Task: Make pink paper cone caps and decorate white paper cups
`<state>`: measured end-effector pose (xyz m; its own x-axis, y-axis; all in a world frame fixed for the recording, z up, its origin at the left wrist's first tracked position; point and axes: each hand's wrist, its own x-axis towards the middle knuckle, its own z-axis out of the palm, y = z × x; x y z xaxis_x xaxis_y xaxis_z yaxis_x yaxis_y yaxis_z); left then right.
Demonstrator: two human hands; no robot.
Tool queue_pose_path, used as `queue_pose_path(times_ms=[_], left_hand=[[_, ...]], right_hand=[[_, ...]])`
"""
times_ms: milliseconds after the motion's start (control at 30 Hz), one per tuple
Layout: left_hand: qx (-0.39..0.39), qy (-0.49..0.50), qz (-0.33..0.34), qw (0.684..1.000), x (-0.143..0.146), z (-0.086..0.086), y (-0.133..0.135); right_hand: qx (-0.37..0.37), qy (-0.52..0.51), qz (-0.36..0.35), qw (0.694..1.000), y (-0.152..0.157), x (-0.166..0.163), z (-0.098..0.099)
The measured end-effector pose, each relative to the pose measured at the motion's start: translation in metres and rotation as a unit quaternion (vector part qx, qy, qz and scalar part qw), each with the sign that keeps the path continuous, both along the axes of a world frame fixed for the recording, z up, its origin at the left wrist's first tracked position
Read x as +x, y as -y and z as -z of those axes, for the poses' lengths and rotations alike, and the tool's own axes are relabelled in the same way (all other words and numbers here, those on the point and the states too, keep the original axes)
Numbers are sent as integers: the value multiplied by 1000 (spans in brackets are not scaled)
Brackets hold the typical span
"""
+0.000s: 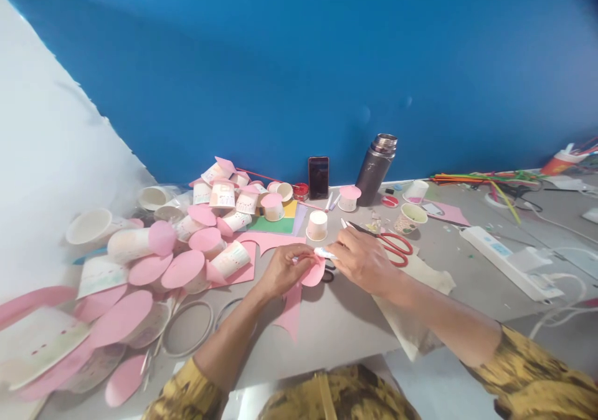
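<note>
My left hand (289,268) pinches a round pink paper disc (314,274) at its edge. In my right hand (359,259) is a small white tube with blue marks (324,253), its tip pointing at the disc and seeming to touch it. Just beyond the disc, a small white paper cup (318,227) stands upside down. Red-handled scissors (397,249) lie beside my right hand, partly behind it. Dark scissor handles (329,275) show between my hands. Cut pink paper (292,311) lies beneath my left hand.
Paper cups with pink discs (184,269) pile up at the left. A dark flask (376,169) and a phone (318,178) stand by the blue wall. At the right are a power strip (509,263), its cables, and coloured pipe cleaners (486,177).
</note>
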<state>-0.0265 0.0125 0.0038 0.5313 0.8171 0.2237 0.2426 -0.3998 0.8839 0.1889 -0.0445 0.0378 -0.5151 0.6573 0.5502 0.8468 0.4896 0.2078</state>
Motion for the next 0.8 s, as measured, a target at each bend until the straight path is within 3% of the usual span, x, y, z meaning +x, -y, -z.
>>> queue_pose_path(times_ms=[167, 267, 333, 400, 467, 533, 600, 733, 800], left_hand=[[-48, 33, 0, 998, 2, -3, 4], [-95, 64, 15, 993, 3, -4, 6], [-120, 82, 12, 989, 4, -4, 7], [-147, 101, -6, 984, 5, -3, 6], [-168, 114, -32, 979, 6, -3, 6], [-173, 115, -57, 976, 7, -3, 6], [-171, 104, -74, 977, 9, -5, 7], [-158, 75, -71, 982, 9, -5, 8], [-150, 71, -65, 984, 10, -4, 8]], right_hand=[[28, -41, 23, 998, 0, -3, 10], [4, -177, 68, 982, -4, -3, 18], [-78, -321, 95, 939, -8, -1, 21], [-195, -452, 77, 867, -13, 3, 21], [-296, -531, 33, 793, -16, 5, 20], [-356, -557, 17, 750, -16, 3, 19], [-371, -539, 42, 755, -14, -2, 18], [-344, -438, 93, 826, -10, -15, 17], [-339, -413, 95, 840, -11, -19, 20]])
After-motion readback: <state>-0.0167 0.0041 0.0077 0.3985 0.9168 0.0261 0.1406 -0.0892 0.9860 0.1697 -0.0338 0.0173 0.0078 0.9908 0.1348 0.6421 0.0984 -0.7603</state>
